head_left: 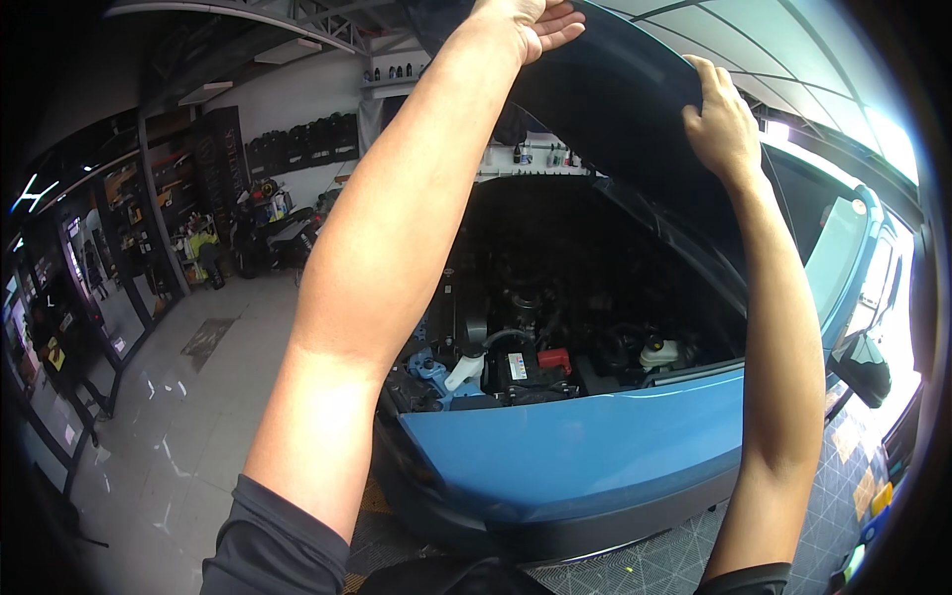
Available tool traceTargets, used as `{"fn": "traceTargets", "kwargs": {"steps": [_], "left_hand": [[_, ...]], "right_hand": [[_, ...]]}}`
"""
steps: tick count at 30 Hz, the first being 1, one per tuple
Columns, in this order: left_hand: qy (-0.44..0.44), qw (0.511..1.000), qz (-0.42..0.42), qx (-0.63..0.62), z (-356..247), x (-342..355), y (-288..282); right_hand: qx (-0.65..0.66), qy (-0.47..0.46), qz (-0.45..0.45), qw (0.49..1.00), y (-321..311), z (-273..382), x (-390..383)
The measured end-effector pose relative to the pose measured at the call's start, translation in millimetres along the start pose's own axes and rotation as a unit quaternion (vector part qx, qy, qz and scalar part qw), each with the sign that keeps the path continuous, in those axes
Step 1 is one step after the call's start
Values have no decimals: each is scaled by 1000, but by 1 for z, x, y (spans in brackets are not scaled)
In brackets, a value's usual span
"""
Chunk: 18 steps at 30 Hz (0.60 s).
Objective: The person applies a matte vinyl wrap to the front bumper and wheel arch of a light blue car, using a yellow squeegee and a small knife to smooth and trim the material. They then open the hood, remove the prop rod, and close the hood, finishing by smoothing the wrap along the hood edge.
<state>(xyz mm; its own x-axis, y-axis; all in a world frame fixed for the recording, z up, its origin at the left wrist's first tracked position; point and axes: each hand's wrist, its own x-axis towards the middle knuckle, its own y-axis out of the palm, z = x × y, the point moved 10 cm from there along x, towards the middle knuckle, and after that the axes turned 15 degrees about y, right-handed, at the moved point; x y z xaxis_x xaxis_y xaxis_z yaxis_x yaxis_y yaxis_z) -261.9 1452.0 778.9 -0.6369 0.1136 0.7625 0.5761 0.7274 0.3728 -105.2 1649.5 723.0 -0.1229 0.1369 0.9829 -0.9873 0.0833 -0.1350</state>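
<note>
Above an open engine bay, a blue car's raised hood shows its dark underside. My right hand grips the hood's side edge, fingertips over the rim and thumb against the underside. My left hand reaches up to the hood near the top of the view, which cuts part of it off. Its visible fingers are stretched out, palm turned up, with nothing seen in them. Below, the engine bay holds a black battery with a red terminal cover, a white filler neck and a whitish fluid reservoir.
The blue fender stands between me and the engine bay. A side mirror sticks out at right. Motorcycles stand at the back left, near shelves of bottles. Glass doors line the far left.
</note>
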Motion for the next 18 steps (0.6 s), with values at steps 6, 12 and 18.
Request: {"fn": "traceTargets", "kwargs": {"steps": [6,12,18], "left_hand": [[20,1000,-22,4,-1,-2,0],[73,997,-8,39,0,-3,-5],[82,990,-62,-101,11,-10,0]], "right_hand": [[10,-7,28,1000,2,-1,2],[2,8,39,999,3,-3,1],[-8,-8,7,1000,0,0,0]]}}
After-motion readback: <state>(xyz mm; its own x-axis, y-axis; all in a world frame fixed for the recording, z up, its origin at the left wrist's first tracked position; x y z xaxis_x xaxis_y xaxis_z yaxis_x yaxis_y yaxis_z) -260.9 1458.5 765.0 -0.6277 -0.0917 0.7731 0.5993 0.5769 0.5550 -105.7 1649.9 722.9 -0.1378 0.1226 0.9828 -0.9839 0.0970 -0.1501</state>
